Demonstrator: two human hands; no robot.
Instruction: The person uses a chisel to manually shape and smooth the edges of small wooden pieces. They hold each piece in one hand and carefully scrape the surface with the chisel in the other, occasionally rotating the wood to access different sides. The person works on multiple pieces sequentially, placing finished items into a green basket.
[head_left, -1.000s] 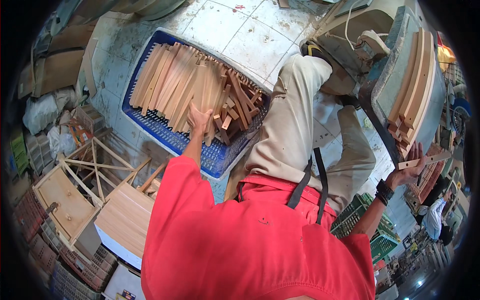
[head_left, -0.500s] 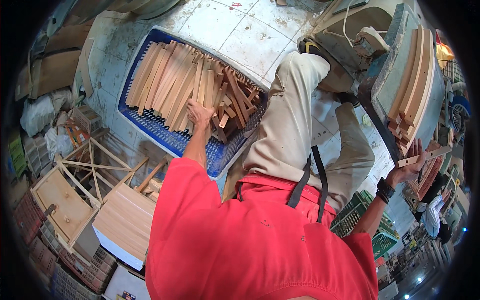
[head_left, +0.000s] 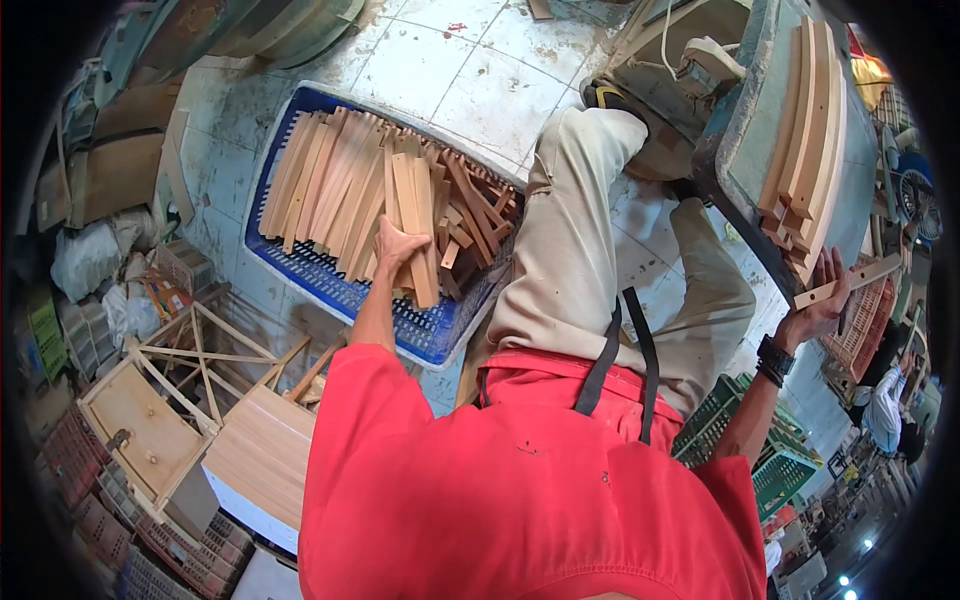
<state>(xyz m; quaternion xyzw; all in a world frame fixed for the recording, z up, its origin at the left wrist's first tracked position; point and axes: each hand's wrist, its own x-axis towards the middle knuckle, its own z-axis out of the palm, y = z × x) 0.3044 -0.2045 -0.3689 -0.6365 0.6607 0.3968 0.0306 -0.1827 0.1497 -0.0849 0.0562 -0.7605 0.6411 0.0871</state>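
My left hand (head_left: 400, 242) is closed round some light wooden slats (head_left: 416, 285) in a blue plastic basket (head_left: 320, 283). More slats lie in rows beside it, and shorter, darker pieces (head_left: 478, 210) lie jumbled at the basket's right end. My right hand (head_left: 816, 308) holds a short flat wooden strip with holes (head_left: 872, 273) at the near corner of a worn grey-green machine table (head_left: 745, 150). Several long curved wooden pieces (head_left: 803, 120) lie stacked on that table, just beyond the hand.
Wooden frames (head_left: 140, 420) and a stack of boards (head_left: 255, 450) stand at my lower left, near crates and bags (head_left: 85, 255). Green plastic crates (head_left: 745, 445) sit behind my right arm. Another person (head_left: 885, 405) is at the far right. My legs stretch across the tiled floor (head_left: 470, 70).
The slats under my left hand have been drawn toward me and now stand out from the rows. My view has shifted slightly. My right hand still holds the strip.
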